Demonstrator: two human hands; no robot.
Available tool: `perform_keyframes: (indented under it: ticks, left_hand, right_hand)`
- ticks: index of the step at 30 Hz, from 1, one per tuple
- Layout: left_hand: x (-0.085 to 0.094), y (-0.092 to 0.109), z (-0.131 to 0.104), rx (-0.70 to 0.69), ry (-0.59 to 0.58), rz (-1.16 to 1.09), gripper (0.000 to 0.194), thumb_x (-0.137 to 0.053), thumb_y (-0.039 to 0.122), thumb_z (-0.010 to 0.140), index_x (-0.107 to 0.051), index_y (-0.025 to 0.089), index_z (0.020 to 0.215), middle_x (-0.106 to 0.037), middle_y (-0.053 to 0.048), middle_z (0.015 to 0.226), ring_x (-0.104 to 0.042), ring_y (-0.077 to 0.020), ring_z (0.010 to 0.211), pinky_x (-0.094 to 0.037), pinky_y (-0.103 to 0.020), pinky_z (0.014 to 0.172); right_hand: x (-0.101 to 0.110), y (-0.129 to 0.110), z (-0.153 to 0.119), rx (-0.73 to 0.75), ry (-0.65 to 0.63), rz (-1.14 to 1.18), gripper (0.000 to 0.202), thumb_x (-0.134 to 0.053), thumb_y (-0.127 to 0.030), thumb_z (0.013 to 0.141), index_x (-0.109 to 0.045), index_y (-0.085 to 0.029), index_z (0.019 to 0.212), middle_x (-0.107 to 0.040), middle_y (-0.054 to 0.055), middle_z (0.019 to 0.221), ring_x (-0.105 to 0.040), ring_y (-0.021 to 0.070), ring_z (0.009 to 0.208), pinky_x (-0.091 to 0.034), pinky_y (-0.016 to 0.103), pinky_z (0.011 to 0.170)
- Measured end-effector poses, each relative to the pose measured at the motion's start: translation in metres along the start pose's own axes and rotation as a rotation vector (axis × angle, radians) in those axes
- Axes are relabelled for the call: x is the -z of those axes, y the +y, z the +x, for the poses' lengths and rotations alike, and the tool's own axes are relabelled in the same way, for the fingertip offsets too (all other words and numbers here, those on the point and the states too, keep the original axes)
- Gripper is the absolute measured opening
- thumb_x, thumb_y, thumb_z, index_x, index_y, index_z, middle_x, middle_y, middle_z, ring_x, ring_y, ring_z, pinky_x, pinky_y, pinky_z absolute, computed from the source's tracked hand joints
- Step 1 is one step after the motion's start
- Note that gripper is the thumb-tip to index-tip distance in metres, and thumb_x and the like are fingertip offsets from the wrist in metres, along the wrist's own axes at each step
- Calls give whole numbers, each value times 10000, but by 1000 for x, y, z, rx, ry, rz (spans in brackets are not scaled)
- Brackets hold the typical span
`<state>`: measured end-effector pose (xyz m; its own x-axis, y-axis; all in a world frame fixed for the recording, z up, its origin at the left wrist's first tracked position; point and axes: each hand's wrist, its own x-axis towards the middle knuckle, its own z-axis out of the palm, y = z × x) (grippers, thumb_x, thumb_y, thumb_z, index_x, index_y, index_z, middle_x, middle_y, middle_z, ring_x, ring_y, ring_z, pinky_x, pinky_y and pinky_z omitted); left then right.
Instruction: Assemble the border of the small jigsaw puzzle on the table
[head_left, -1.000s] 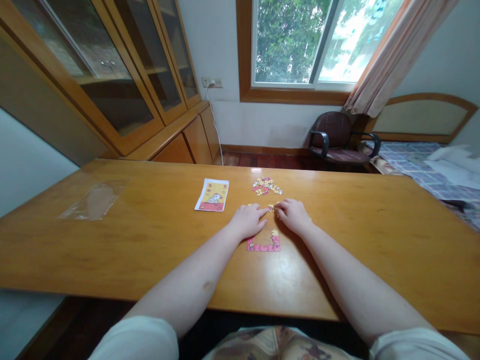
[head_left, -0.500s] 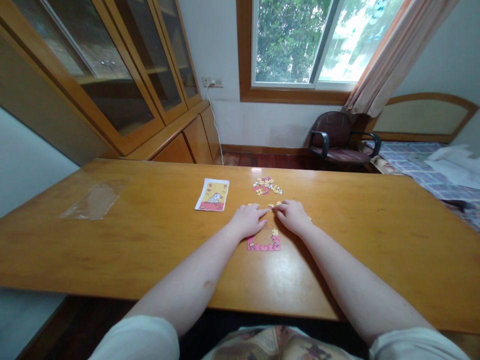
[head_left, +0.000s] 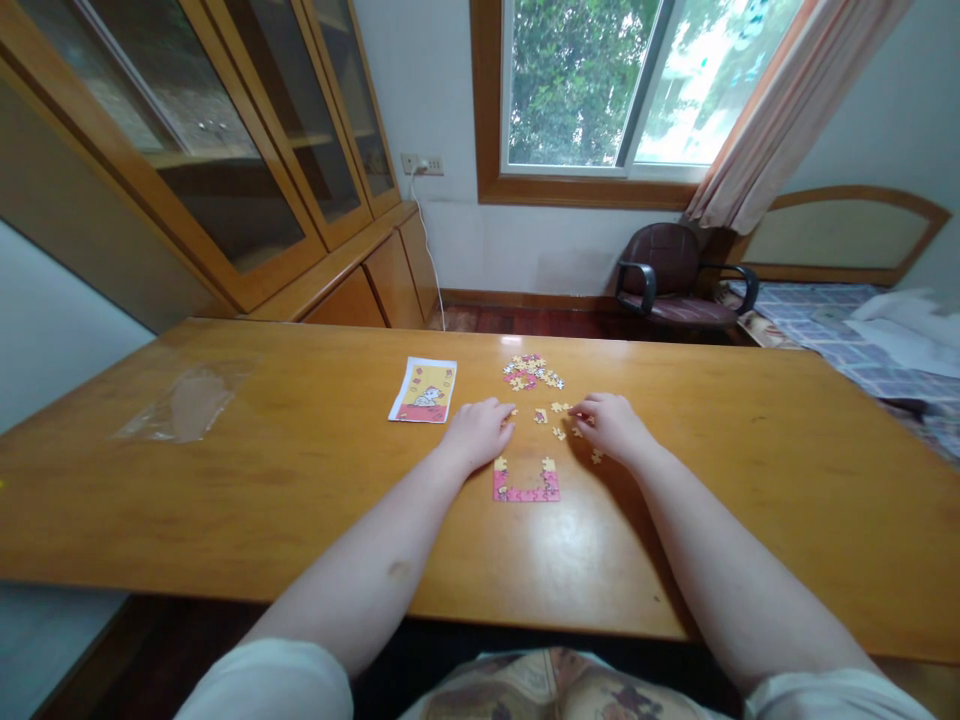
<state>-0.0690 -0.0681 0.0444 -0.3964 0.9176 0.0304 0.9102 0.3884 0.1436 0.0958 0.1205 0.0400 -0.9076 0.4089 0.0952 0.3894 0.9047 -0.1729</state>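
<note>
My left hand [head_left: 478, 435] rests low over the table, fingertips at a small yellow puzzle piece and its thumb apart from the fingers. To the right, my right hand [head_left: 613, 428] reaches among several loose yellow jigsaw pieces [head_left: 559, 433], partly covering some of them. Between the hands lies a small joined cluster of puzzle pieces [head_left: 541, 416]. Nearer to me is a U-shaped, partly joined puzzle border [head_left: 527, 494], pink with yellow pieces at its two upper ends. A heap of mixed pieces [head_left: 525, 370] lies beyond the hands.
A picture card [head_left: 424, 390] with a white animal on yellow and pink lies left of the pieces. Farther left is a clear plastic bag [head_left: 184, 405]. The wooden table [head_left: 300, 480] spans the view; a chair [head_left: 666, 275] stands behind it.
My hands have moved apart, the left one leftward and the right one rightward. The small cluster between them and the loose yellow pieces are now uncovered.
</note>
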Motion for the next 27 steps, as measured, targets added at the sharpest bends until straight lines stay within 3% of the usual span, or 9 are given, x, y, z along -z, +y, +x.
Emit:
perform_keyframes:
  ticks: [4,10,19,27]
  left_hand:
    - [9,-16,-3,86,-59,-1,356,-417,433,883,-635,254,1100,-654,-72,1029,-612,-240,949,-461,-328,777]
    - [11,-24,-6,40,-192,-31,572,-567,589,741,-578,270,1215,-641,-85,1145,-608,-275,1005,-469,-331,803]
    - [5,-28,-6,2,-182,-66,634,-550,557,773,-489,265,1333,-619,-96,1209,-598,-279,1063,-470,-350,858]
    - [7,-32,-5,11,-203,-115,672,-597,520,755,-454,274,1364,-564,-71,1321,-551,-265,1162,-431,-338,955]
  right_hand:
    - [1,-6,-2,58,-81,-12,211,-547,-285,840,-748,-224,861,-692,51,867,-601,168,793,-381,264,722]
    - [-2,-12,-3,103,-131,33,202,-607,-354,820,-735,-243,929,-688,46,904,-609,158,801,-394,253,740]
    - [-4,-10,-2,99,-122,20,197,-560,-271,854,-748,-252,909,-697,44,908,-614,163,820,-397,252,749]
    - [-7,-14,-2,92,-100,-2,197,-579,-331,844,-750,-238,874,-694,48,879,-612,162,783,-396,256,715]
